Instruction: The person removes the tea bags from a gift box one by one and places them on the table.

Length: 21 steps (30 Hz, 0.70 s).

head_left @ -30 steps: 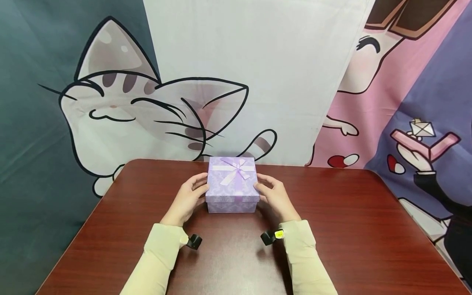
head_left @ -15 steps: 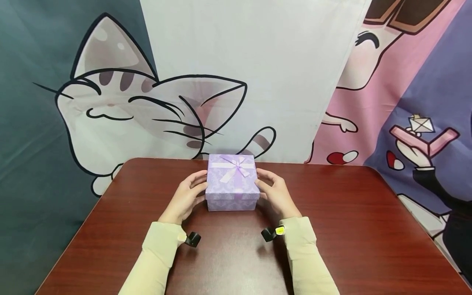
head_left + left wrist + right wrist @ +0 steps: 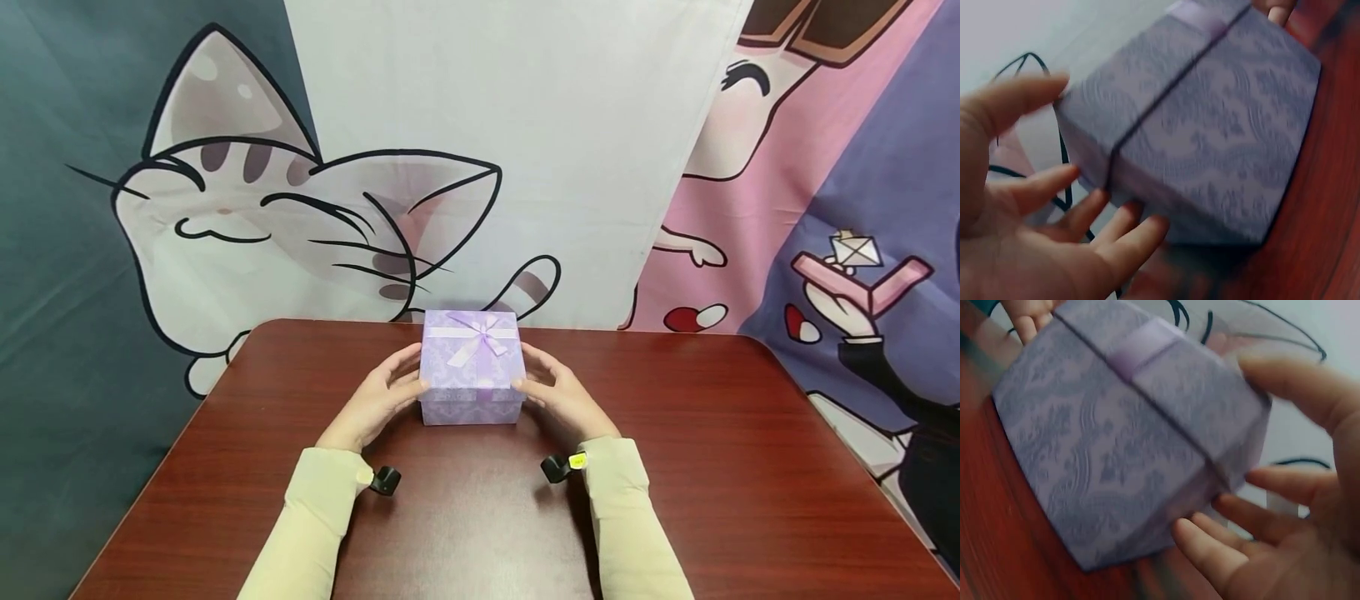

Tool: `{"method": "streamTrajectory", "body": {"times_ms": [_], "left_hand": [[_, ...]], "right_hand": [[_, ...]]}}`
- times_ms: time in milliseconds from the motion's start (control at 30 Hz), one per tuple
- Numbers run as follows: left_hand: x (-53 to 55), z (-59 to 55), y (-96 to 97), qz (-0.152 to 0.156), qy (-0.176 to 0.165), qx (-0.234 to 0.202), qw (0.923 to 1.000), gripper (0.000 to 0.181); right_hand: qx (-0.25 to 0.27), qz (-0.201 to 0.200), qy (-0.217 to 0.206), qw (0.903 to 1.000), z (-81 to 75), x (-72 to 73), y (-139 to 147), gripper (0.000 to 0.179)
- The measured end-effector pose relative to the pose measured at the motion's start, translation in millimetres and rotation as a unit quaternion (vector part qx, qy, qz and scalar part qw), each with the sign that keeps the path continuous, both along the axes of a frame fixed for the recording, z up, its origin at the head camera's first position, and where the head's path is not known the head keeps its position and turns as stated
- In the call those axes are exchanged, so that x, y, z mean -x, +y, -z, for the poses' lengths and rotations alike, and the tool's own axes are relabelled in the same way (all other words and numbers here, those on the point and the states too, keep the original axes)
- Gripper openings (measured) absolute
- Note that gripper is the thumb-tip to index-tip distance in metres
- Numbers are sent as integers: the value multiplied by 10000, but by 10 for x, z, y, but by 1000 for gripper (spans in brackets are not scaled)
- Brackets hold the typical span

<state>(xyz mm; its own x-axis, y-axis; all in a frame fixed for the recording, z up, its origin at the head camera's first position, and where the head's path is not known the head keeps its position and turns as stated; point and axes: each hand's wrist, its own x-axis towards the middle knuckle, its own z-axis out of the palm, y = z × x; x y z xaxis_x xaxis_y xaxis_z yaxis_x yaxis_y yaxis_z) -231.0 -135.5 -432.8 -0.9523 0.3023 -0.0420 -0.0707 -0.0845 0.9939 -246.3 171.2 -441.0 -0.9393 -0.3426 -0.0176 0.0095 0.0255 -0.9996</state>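
Loosely, the left hand (image 3: 370, 404) and right hand (image 3: 562, 400), ungrasping, touch a square, scroll-patterned, ribboned box (image 3: 471, 375).

The left sleeve (image 3: 303, 525) at seven o'clock and right sleeve (image 3: 628, 521) at five are pale yellow-green; the wrist cameras (image 3: 386, 481) are black, the right bearing a yellow label (image 3: 577, 461).

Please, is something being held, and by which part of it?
The square lilac cardboard gift box is held between the left hand and right hand, by its opposite sides.
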Motion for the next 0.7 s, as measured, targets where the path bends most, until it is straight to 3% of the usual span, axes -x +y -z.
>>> {"method": "streamTrajectory", "body": {"times_ms": [100, 333, 700], "left_hand": [[12, 44, -24, 190, 242, 236, 9992, 84], [2, 41, 6, 26, 513, 721, 9961, 87], [10, 74, 50, -50, 552, 546, 9970, 85]], "right_hand": [[28, -268, 148, 9995, 73, 24, 35, 79], [-19, -247, 470, 9986, 160, 50, 37, 80], [-247, -119, 851, 9960, 169, 70, 39, 76]]}}
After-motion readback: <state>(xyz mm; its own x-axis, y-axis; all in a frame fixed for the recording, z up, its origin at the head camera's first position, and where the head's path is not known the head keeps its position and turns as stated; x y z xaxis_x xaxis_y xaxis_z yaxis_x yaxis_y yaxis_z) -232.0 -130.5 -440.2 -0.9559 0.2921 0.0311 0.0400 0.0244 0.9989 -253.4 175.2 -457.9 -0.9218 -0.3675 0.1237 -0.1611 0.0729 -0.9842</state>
